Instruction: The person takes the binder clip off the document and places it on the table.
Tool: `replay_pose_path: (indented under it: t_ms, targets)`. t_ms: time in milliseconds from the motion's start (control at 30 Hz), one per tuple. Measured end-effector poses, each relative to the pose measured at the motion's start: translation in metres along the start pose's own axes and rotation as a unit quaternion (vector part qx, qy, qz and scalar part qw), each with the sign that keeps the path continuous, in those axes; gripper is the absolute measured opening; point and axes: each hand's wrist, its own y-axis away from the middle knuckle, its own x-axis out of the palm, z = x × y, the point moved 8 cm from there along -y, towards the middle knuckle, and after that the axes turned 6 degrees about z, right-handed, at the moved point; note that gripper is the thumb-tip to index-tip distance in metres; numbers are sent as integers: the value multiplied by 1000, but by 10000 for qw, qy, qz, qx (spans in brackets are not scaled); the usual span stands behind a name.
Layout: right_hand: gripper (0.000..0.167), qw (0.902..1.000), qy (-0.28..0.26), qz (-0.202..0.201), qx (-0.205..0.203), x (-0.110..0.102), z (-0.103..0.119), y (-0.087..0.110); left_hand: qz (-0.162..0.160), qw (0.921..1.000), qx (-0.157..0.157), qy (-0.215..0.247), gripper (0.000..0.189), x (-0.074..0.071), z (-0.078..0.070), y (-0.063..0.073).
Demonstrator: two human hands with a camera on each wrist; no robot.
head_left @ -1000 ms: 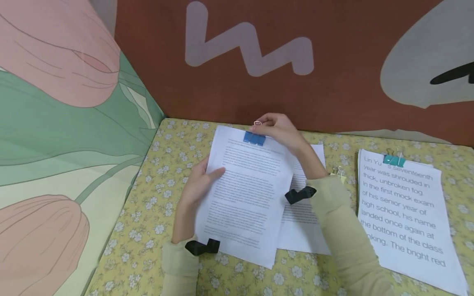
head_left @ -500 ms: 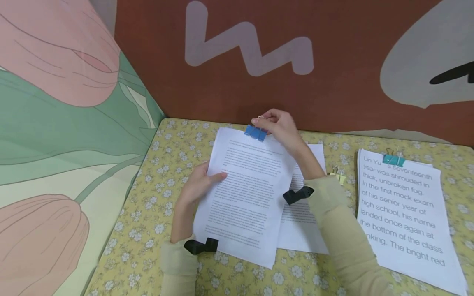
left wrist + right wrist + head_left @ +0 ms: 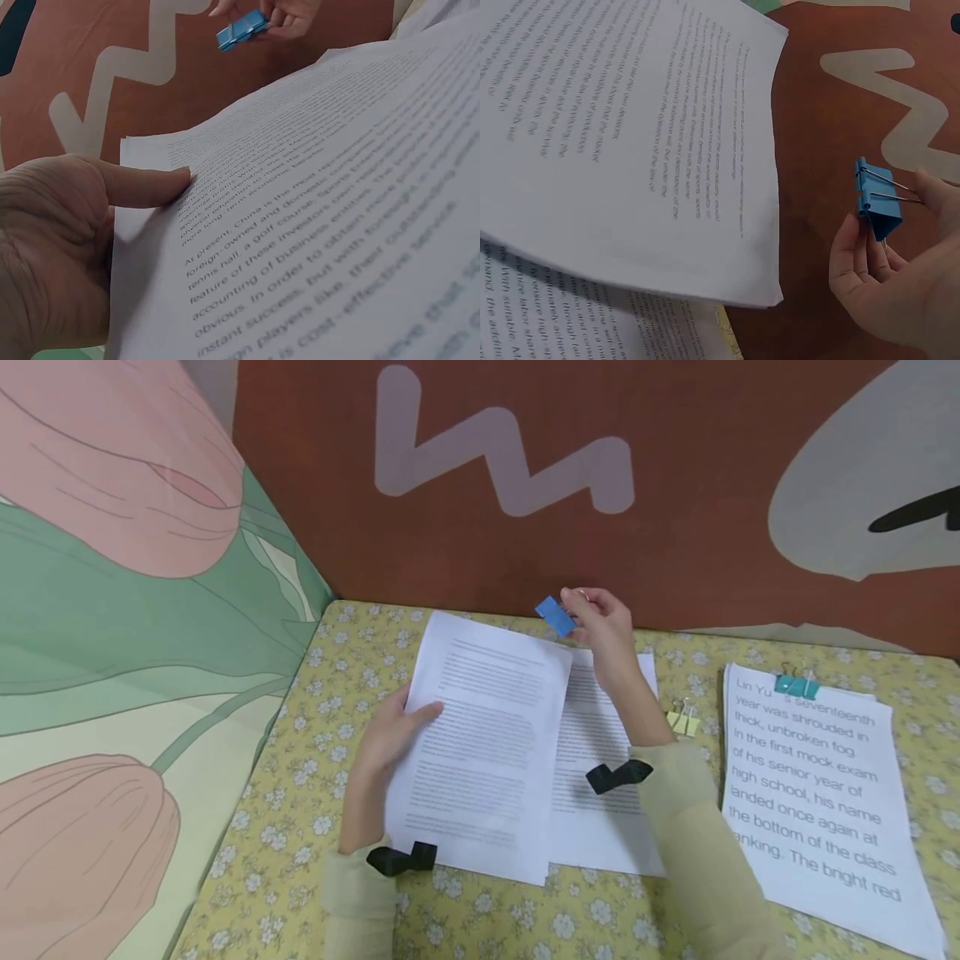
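My left hand (image 3: 390,731) grips a stack of printed paper (image 3: 480,752) by its left edge, the thumb lying on the top sheet. In the left wrist view the thumb presses the page while the other fingers are hidden behind the stack. Beyond the stack's top right corner, my right hand (image 3: 606,631) holds a blue binder clip (image 3: 556,616) by its wire handles. The right wrist view shows the clip (image 3: 878,196) apart from the paper, pinched between thumb and fingers.
Partly under the held stack lie more printed sheets (image 3: 607,810). A pale yellow binder clip (image 3: 683,720) sits right of them on the flowered tablecloth (image 3: 285,793). Farther right is a large-print stack (image 3: 817,793) with a teal binder clip (image 3: 797,686). A brown wall panel (image 3: 697,527) rises behind.
The blue binder clip has come off the top edge of the stack. My right hand has carried it to the right, and the held stack has shifted slightly left.
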Motion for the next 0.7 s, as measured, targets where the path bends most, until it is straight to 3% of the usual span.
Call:
replay_pose_path:
  t_ms: [167,433,700]
  targets:
    - [23,9976,567,217,332,-5,-16,16,-338,9994,-28,-74,49,-16,0,4]
    - [52,9849,1365,896,578,5,-44,37,-936,9952,35,-299,48,-46,-3,14]
    - [58,9627,2133,1454,813,21,-59,55,-1878,9803,78,-613,43,-66,-6,20]
